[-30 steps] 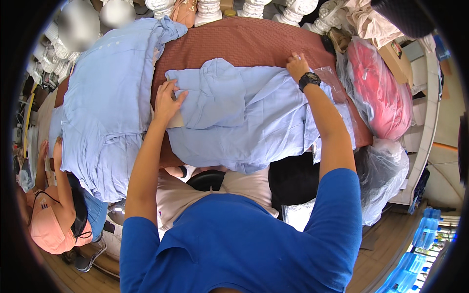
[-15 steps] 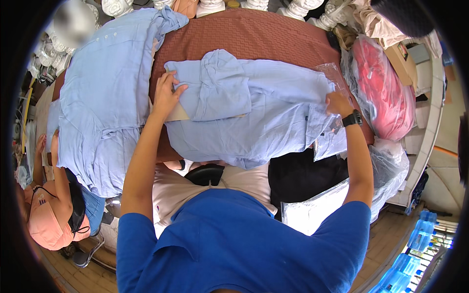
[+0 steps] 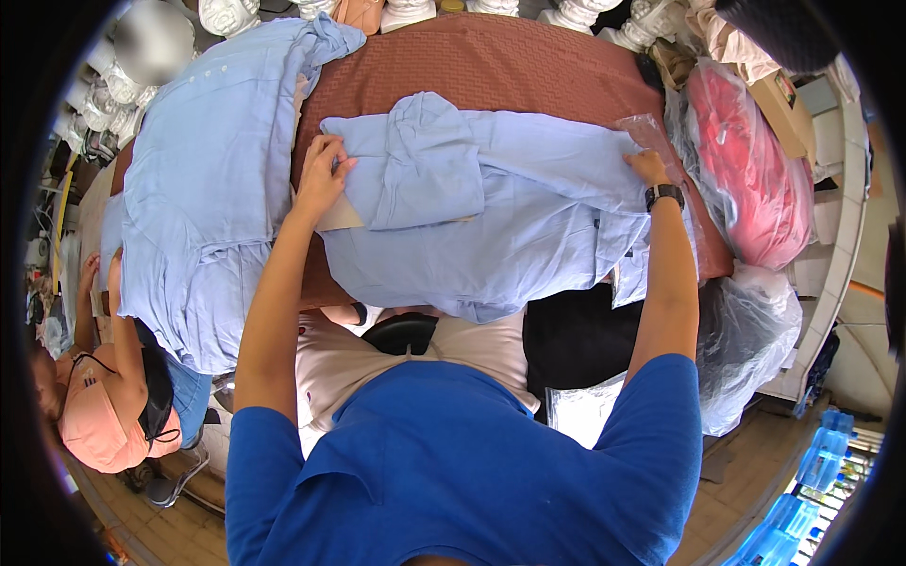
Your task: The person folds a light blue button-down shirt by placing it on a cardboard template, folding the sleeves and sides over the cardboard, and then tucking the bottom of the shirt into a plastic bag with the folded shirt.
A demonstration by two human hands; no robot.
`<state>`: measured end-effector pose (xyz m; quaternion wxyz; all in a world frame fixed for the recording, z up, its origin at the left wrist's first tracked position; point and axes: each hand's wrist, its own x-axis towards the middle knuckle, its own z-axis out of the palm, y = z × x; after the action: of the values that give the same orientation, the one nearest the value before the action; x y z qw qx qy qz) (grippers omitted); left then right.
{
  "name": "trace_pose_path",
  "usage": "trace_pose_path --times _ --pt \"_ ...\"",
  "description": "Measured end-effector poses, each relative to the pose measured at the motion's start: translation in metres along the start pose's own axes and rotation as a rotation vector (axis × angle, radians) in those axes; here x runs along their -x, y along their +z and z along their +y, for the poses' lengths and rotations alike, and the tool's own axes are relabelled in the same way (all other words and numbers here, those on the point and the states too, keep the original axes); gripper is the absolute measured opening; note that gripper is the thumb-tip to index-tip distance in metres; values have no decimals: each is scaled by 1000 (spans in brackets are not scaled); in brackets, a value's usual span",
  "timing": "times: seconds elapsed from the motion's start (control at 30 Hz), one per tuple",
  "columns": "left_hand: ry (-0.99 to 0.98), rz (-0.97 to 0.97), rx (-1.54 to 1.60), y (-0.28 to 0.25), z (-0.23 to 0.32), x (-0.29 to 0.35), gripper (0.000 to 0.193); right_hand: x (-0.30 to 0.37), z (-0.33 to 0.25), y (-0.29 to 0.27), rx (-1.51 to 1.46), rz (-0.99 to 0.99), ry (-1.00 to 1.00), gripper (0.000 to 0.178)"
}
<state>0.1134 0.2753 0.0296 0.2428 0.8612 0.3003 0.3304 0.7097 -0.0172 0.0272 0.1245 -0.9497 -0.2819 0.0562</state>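
Observation:
A light blue shirt [image 3: 528, 208] lies in front of me, its left part folded over in a narrow layered flap. Beneath its left end, a strip of beige cardboard [image 3: 342, 213] sticks out. My left hand [image 3: 323, 176] is closed on the shirt's left edge, thumb and fingers bent around it. Over at the far right corner of the shirt, my right hand [image 3: 649, 170], with a black watch on the wrist, pinches the cloth. Clear plastic [image 3: 642, 130] shows under and beside that corner.
A pile of light blue shirts [image 3: 208, 179] rises at left on the brown cloth-covered table [image 3: 491, 66]. Red goods in clear plastic [image 3: 746, 165] stand at right, near a cardboard box [image 3: 785, 118]. White balusters [image 3: 406, 13] line the far edge. Another person [image 3: 118, 406] works at far left.
My right hand has moved slightly away from me and left, up to the shirt's far right corner. The cloth there lies flatter. My left hand stays at the left edge.

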Motion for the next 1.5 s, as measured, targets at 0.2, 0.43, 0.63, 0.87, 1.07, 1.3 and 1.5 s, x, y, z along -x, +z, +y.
trace_pose_path --times 0.2,0.43,0.63,0.87,1.07,1.3,1.5 --pt "37 43 -68 -7 -12 13 21 -5 -17 -9 -265 64 -45 48" --pt "-30 3 -59 -5 0 12 20 13 -20 -22 -587 -406 219 61" --pt "-5 11 -46 1 -5 10 19 21 -28 -43 -1185 -608 250 43" --pt "84 36 -77 8 -4 6 20 -29 16 -14 -1192 87 170 37" --pt "36 16 -110 -1 -1 12 23 -39 13 -12 -300 -42 144 41" --pt "116 42 -150 1 -5 12 25 -24 8 2 -397 -9 55 61" --pt "103 41 -139 4 1 10 29 31 -1 -76 -382 -469 163 72"
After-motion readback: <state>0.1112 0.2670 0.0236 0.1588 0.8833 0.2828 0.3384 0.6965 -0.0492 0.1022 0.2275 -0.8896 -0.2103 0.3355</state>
